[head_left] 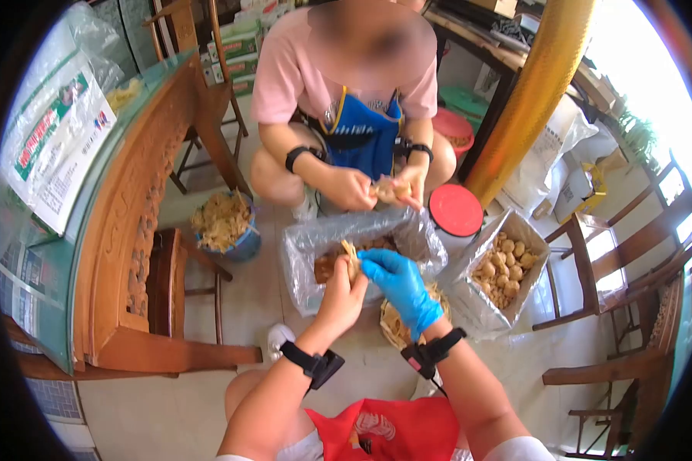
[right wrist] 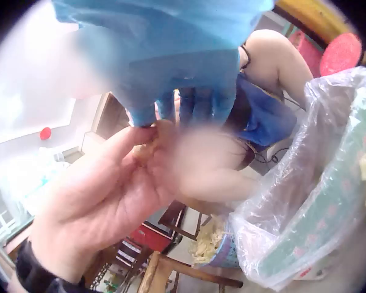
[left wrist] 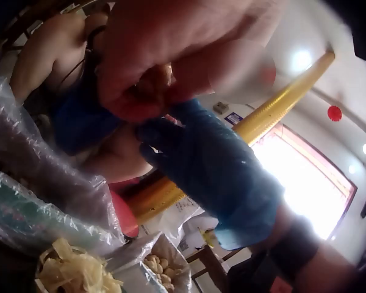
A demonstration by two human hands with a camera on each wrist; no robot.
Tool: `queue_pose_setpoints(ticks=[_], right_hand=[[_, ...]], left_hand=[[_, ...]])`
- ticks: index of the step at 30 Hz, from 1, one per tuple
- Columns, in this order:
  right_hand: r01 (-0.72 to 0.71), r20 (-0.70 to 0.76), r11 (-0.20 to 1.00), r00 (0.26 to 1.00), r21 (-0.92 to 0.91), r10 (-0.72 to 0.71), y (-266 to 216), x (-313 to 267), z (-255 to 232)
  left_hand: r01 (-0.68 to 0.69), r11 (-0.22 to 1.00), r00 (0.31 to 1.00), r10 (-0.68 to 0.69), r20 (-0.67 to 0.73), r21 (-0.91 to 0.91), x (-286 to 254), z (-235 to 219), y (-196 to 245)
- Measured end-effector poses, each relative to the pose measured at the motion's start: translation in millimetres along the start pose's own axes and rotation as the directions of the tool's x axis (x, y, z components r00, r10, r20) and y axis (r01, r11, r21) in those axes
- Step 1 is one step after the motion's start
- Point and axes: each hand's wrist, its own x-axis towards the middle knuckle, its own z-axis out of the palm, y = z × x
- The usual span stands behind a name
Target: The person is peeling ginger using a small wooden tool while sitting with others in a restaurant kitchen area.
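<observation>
Over the plastic-lined bin (head_left: 298,265), my bare left hand (head_left: 340,301) grips a small tan piece with a pale strip (head_left: 350,250) standing up from it. My right hand (head_left: 400,284), in a blue glove, meets it there, its fingertips pinching at the same piece. In the right wrist view the tan piece (right wrist: 147,149) shows between the bare thumb and fingers, with the gloved fingertips right at its top. Fingers hide most of it in the left wrist view. Brown pieces (head_left: 327,267) lie inside the lined bin.
Opposite squats a person (head_left: 346,92) holding a pale piece (head_left: 390,190). A lined box of round tan pieces (head_left: 504,265) stands at right, beside a red-lidded bucket (head_left: 455,210). Pale peelings fill a blue basket (head_left: 242,244) at left and a basket (head_left: 392,326) below my glove. A wooden table (head_left: 131,307) borders the left.
</observation>
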Motion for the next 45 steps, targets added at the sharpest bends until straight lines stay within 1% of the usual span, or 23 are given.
queue_pose_setpoints(ticks=[1, 3, 5, 6, 8, 11, 13, 15, 18, 24, 27, 29, 31, 32, 33, 35, 36, 37, 39, 41, 43, 44, 45], right_hand=[[0.110, -0.055, 0.984, 0.991, -0.144, -0.119, 8.9, -0.5, 2.7], [0.181, -0.021, 0.941, 0.981, -0.286, -0.194, 11.9, -2.3, -1.2], [0.299, 0.010, 0.812, 0.940, -0.502, -0.341, 11.3, -8.8, -4.1], [0.311, -0.001, 0.777, 0.928, -0.548, -0.372, 23.3, -20.2, 2.5], [0.341, -0.007, 0.701, 0.897, -0.626, -0.443, 4.4, -19.1, -1.9], [0.372, 0.021, 0.692, 0.888, -0.618, -0.459, 3.0, -18.1, -7.1], [0.377, 0.019, 0.692, 0.885, -0.616, -0.465, -0.1, -19.0, -7.5], [0.471, 0.109, 0.562, 0.822, -0.680, -0.558, -5.7, -21.5, -7.0], [0.530, 0.218, 0.430, 0.778, -0.731, -0.590, -7.4, -27.7, -8.0], [0.612, 0.243, 0.343, 0.674, -0.713, -0.698, -7.5, -35.8, -6.8], [0.601, 0.117, 0.374, 0.620, -0.707, -0.776, -10.9, -39.2, -0.7], [0.615, 0.128, 0.361, 0.607, -0.701, -0.784, -13.0, -41.3, 3.9], [0.301, -0.367, 0.842, 0.797, -0.448, -0.480, -9.9, -45.3, 19.0], [0.311, -0.490, 0.939, 0.801, -0.150, -0.344, -13.4, -42.7, 27.2], [0.301, -0.491, 0.937, 0.798, -0.177, -0.350, -14.1, -39.4, 27.4], [0.225, -0.528, 0.918, 0.849, 0.325, -0.021, -7.1, -26.0, 23.5], [0.166, -0.452, 0.799, 0.880, 0.578, 0.144, 1.5, -14.7, 12.1], [0.167, -0.452, 0.799, 0.880, 0.578, 0.144, 21.6, -1.7, -6.2], [-0.111, -0.070, 0.634, 0.965, 0.765, 0.254, 69.2, 16.5, -37.6], [-0.133, -0.134, 0.657, 0.931, 0.742, 0.339, 34.5, 8.9, -23.3], [-0.299, -0.311, 0.907, 0.868, 0.296, 0.387, 27.8, 13.1, -21.5], [-0.288, -0.387, 0.943, 0.861, 0.164, 0.330, 44.6, 24.2, -24.1], [-0.292, -0.383, 0.939, 0.858, 0.184, 0.342, 61.7, 34.1, -25.7]], left_hand=[[-0.205, 0.975, 0.978, 0.208, -0.025, 0.085, -2.9, 2.2, 3.9], [-0.242, 0.955, 0.969, 0.246, -0.003, 0.173, -7.7, 3.0, 6.1], [-0.477, 0.828, 0.862, 0.507, -0.028, 0.294, -5.1, 13.3, -4.6], [-0.476, 0.829, 0.862, 0.505, -0.028, 0.293, -13.6, 14.2, -23.2], [-0.166, 0.986, 0.985, 0.165, 0.040, 0.014, 1.1, 18.6, -17.5], [-0.018, 0.992, 0.998, 0.026, 0.061, -0.122, 6.9, 17.1, -13.8], [-0.048, 0.991, 0.998, 0.053, 0.038, -0.122, 7.6, 18.6, -12.2], [0.210, 0.910, 0.978, -0.189, 0.093, -0.359, 4.5, 18.7, 1.1], [0.271, 0.851, 0.961, -0.215, 0.173, -0.450, 0.8, 18.5, 8.4], [0.428, 0.686, 0.902, -0.281, 0.328, -0.589, 1.6, 14.0, 13.7], [0.390, 0.649, 0.916, -0.206, 0.343, -0.653, -4.7, 10.7, 26.5], [0.380, 0.640, 0.919, -0.184, 0.348, -0.667, -6.0, 10.8, 30.9], [0.164, 0.819, 0.986, -0.121, 0.115, -0.549, -9.1, 16.8, 36.5], [-0.014, 0.930, 1.000, 0.017, 0.007, -0.368, -4.4, 21.5, 26.6], [-0.009, 0.920, 1.000, 0.018, 0.017, -0.393, -3.4, 26.1, 22.7], [-0.189, 0.959, 0.980, 0.172, -0.097, -0.209, -3.4, 25.6, 20.9], [-0.267, 0.950, 0.954, 0.237, -0.183, -0.160, -2.7, 24.5, 19.7], [-0.267, 0.950, 0.954, 0.238, -0.183, -0.161, -3.6, 18.6, 22.4], [-0.141, 0.988, 0.986, 0.135, -0.102, -0.055, -2.8, 6.9, 20.5], [-0.169, 0.985, 0.980, 0.167, -0.109, -0.013, -2.7, 5.9, 14.4], [-0.145, 0.985, 0.972, 0.123, -0.202, -0.097, 1.0, 6.5, -3.2], [-0.216, 0.976, 0.946, 0.203, -0.252, -0.026, 3.0, 6.5, -9.6], [-0.208, 0.978, 0.949, 0.199, -0.243, -0.009, 3.7, 5.7, -15.7]])
